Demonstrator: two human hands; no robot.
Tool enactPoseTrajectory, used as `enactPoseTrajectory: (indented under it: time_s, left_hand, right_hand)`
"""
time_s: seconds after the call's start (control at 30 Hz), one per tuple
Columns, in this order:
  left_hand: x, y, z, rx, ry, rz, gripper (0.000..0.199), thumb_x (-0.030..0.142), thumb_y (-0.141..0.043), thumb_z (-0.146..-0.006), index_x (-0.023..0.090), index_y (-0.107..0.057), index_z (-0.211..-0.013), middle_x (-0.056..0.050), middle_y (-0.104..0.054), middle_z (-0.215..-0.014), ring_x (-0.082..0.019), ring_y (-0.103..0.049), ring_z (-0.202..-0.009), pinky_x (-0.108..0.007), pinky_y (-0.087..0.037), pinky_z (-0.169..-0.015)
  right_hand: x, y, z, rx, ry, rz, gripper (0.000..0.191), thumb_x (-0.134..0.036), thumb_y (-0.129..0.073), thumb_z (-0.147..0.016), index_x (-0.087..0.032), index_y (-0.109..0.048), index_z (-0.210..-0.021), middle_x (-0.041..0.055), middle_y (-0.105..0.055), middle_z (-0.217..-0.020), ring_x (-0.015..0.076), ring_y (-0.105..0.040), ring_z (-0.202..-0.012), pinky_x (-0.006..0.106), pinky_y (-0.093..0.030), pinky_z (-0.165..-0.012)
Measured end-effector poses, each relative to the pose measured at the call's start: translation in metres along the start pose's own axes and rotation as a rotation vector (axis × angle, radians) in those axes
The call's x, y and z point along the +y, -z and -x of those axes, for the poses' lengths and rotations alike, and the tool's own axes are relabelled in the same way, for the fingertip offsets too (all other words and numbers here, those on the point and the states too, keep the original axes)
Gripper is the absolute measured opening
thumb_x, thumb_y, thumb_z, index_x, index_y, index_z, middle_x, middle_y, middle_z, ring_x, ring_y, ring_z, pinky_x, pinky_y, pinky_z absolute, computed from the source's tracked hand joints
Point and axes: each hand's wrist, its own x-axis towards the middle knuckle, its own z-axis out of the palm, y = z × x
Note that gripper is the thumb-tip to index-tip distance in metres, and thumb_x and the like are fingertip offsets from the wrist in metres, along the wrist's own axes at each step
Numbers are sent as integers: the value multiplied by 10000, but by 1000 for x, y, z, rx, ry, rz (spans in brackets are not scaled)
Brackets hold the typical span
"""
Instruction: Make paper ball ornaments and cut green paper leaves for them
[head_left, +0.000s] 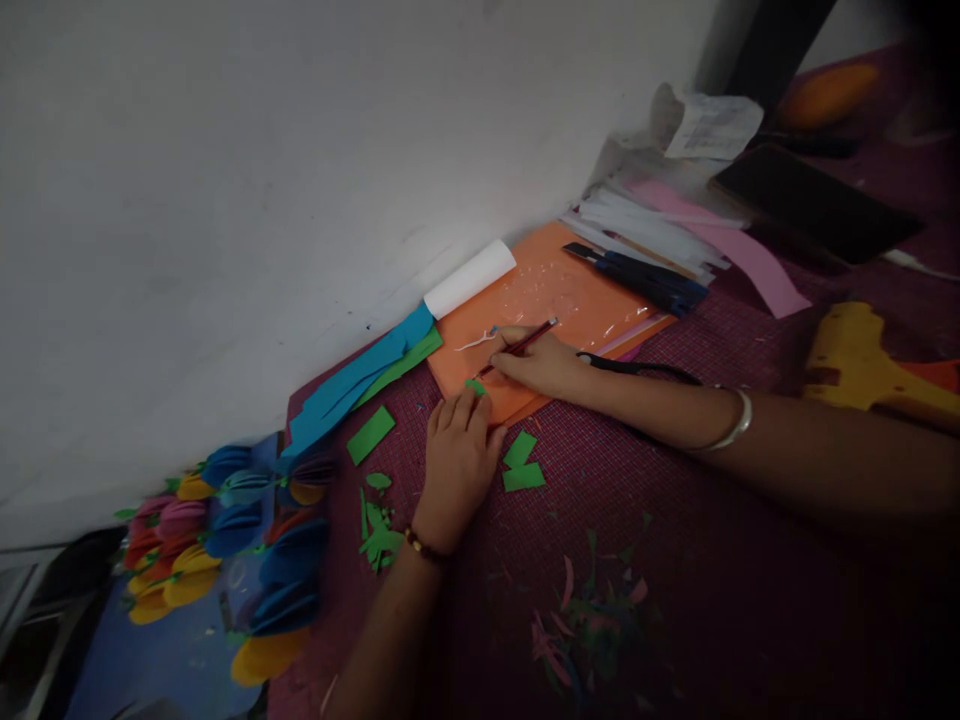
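My right hand (541, 362) grips a dark red pencil (517, 346), its tip slanting down to the left, close to a small green paper piece (475, 387). Fingers laid flat, my left hand (459, 465) rests at the edge of that piece and covers part of it. Under both is an orange sheet (517, 408) with a shiny clear cover. Green paper rectangles (523, 477) lie beside my left hand, with another green rectangle (371, 435) and green scraps (380, 540) to its left. Black-handled scissors (637, 367) are partly hidden by my right forearm.
A white paper roll (471, 278) and blue strips (352, 375) lie along the wall. A box cutter (637, 278), pink strip (739, 255), dark phone-like slab (814, 203) and yellow glue gun (855, 355) are at right. Colourful paper ornaments (240, 530) sit left; trimmings (589, 620) lie in front.
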Motion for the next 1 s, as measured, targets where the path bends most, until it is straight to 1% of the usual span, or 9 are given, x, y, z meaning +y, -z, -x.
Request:
enactPoseTrajectory:
  time_s: [0.1, 0.2, 0.27, 0.47, 0.6, 0.73, 0.83, 0.9, 1.0]
  left_hand:
    - [1, -3, 2, 11, 24, 12, 377, 330, -474, -930, 149, -552, -1252, -138, -564, -1344, -294, -486, -1242, -486, -349, -1074]
    - [0, -5, 2, 12, 24, 14, 386, 329, -469, -932, 148, -548, -1265, -135, -567, -1344, -290, -484, -1248, -494, -326, -1094]
    - [0, -5, 2, 13, 25, 15, 390, 329, -469, -931, 150, -545, -1270, -134, -567, -1345, -291, -483, -1250, -499, -320, -1099]
    - [1, -5, 3, 2, 34, 17, 406, 337, -473, -929, 146, -530, -1283, -129, -563, -1351, -290, -483, -1247, -506, -313, -1105]
    - [1, -5, 3, 6, 34, 16, 407, 350, -468, -931, 148, -533, -1279, -132, -561, -1350, -291, -478, -1249, -510, -304, -1109]
    - [2, -4, 3, -4, 38, 32, 405, 336, -469, -930, 156, -529, -1288, -127, -573, -1322, -293, -483, -1241, -505, -296, -1115]
    - [3, -4, 4, -14, 35, 41, 416, 319, -478, -924, 150, -519, -1302, -130, -584, -1298, -285, -491, -1229, -504, -301, -1112]
    - [2, -4, 4, -13, 33, 40, 417, 318, -475, -925, 150, -519, -1304, -133, -582, -1300, -287, -491, -1230, -510, -296, -1114]
    - [2, -4, 4, -13, 29, 29, 428, 333, -470, -928, 148, -517, -1311, -136, -584, -1298, -293, -495, -1227, -516, -285, -1118]
  right_hand:
    - [-3, -1, 1, -27, -7, 78, 151, -167, -524, -764, -192, -474, -623, -31, -507, -612, 111, -456, -605, 265, -340, -569]
    - [-6, -2, 2, -47, -51, 104, 145, -187, -531, -760, -193, -476, -626, -29, -503, -614, 113, -448, -595, 263, -330, -553]
    - [-8, -2, 2, -59, -66, 107, 134, -198, -534, -759, -193, -489, -633, -23, -517, -622, 119, -463, -602, 264, -334, -555]
    - [-6, -3, 3, -77, -38, 152, 120, -219, -550, -776, -189, -537, -661, 3, -593, -699, 135, -526, -667, 264, -376, -598]
    - [-3, -4, 3, -81, 14, 125, 102, -199, -544, -774, -191, -554, -673, 2, -616, -730, 139, -538, -703, 264, -393, -632]
    - [-3, -4, 2, -46, 2, 151, 125, -207, -546, -763, -190, -525, -642, -14, -563, -655, 127, -504, -637, 263, -367, -596]
    - [-1, -4, 2, -36, 13, 113, 125, -184, -536, -749, -188, -505, -628, -28, -531, -629, 112, -483, -614, 251, -354, -579]
    - [0, -4, 3, -52, 21, 67, 102, -170, -525, -746, -186, -514, -645, -30, -540, -638, 106, -487, -615, 246, -359, -581]
    - [-1, -2, 4, -50, -5, 49, 89, -161, -532, -739, -186, -520, -655, -30, -555, -645, 104, -493, -614, 244, -365, -578]
